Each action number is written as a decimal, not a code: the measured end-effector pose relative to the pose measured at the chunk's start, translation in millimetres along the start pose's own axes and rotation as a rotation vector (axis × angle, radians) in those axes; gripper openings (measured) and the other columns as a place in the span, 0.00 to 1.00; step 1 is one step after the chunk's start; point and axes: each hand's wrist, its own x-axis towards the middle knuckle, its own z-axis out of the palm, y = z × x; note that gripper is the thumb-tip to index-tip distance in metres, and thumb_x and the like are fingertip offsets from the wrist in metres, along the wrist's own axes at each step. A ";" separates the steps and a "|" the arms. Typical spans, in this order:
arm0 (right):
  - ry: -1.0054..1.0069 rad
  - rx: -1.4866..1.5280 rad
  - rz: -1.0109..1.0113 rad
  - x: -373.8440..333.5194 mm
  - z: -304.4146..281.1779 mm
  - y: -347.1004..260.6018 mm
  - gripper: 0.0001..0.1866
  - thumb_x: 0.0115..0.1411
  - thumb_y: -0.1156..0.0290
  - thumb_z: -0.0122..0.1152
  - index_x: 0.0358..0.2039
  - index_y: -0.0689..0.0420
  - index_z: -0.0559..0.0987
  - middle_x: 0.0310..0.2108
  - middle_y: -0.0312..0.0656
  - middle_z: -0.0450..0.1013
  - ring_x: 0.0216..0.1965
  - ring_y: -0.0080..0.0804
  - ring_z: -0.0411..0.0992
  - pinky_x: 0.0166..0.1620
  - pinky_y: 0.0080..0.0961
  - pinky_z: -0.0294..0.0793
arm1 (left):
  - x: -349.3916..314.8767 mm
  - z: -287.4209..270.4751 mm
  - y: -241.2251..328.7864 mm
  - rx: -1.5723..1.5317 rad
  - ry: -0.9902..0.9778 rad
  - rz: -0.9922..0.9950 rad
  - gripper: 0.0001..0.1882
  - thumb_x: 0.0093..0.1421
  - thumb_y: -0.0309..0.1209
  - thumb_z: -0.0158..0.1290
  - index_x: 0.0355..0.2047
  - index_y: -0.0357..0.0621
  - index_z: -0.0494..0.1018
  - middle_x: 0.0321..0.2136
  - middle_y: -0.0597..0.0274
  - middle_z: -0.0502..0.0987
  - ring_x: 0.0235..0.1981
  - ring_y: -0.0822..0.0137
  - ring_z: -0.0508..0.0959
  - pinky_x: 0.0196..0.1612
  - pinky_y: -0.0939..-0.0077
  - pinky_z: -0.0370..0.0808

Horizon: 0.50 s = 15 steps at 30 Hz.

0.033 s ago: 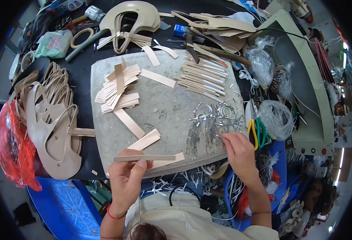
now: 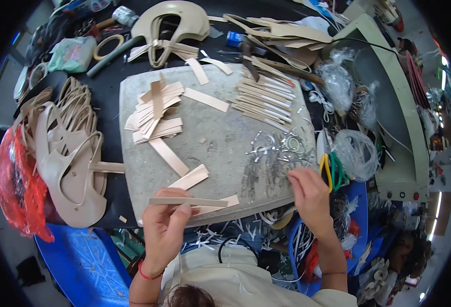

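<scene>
We are holding a thin beige strip (image 2: 188,202) in our left hand (image 2: 165,225), fingers folded over its left half, thumb pressing from below as far as we can tell; its long axis is lying level, left to right, above the near edge of the grey slab (image 2: 220,138). Our right hand (image 2: 310,192) is reaching with fingertips pinched toward the scatter of small metal buckles (image 2: 276,146) on the slab's right side; whether it is already gripping one, we cannot tell. The buckles are lying just beyond and slightly left of that hand, well apart from the strip, so the right hand is plainly the nearer one. As for packaging: a red plastic bag (image 2: 18,189) is slumping at the far left edge of the bench, a pale green packet (image 2: 72,53) is sitting at the upper left, clear crinkled bags (image 2: 358,151) are bunching along the right beside the buckles, and a small blue box (image 2: 234,39) is peeking out at the top among beige sandal pieces. Yellow and green handled pliers (image 2: 332,171) are resting just right of our right hand.
</scene>
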 end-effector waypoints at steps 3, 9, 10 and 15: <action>0.010 0.201 0.122 8.4 -2.2 -19.3 0.09 0.51 0.84 0.59 0.34 0.63 0.78 0.29 0.44 0.74 0.27 0.32 0.73 0.32 0.23 0.71 | 2.4 -0.3 1.0 -0.118 -0.038 -0.088 0.07 0.62 0.19 0.42 0.37 0.28 0.69 0.42 0.54 0.69 0.39 0.64 0.77 0.47 0.70 0.78; -0.428 1.093 0.494 9.7 13.0 -74.8 0.07 0.53 0.80 0.64 0.35 0.62 0.79 0.31 0.37 0.76 0.32 0.17 0.72 0.36 0.16 0.72 | 5.1 -2.4 4.1 -0.236 -0.110 -0.201 0.09 0.65 0.21 0.38 0.41 0.27 0.64 0.41 0.51 0.70 0.43 0.62 0.76 0.49 0.68 0.78; -0.438 1.117 0.491 10.5 18.0 -81.0 0.08 0.53 0.79 0.64 0.35 0.62 0.79 0.31 0.38 0.76 0.32 0.17 0.73 0.36 0.16 0.72 | 4.9 -2.9 2.7 -0.256 -0.111 -0.203 0.09 0.65 0.21 0.38 0.42 0.27 0.64 0.40 0.51 0.70 0.44 0.61 0.76 0.49 0.68 0.78; -0.481 1.194 0.473 12.3 32.2 -90.7 0.10 0.55 0.78 0.63 0.38 0.63 0.77 0.31 0.37 0.76 0.32 0.18 0.73 0.36 0.16 0.73 | 3.5 -3.8 0.8 -0.281 -0.111 -0.182 0.09 0.65 0.21 0.37 0.41 0.28 0.63 0.41 0.50 0.70 0.44 0.61 0.76 0.50 0.67 0.77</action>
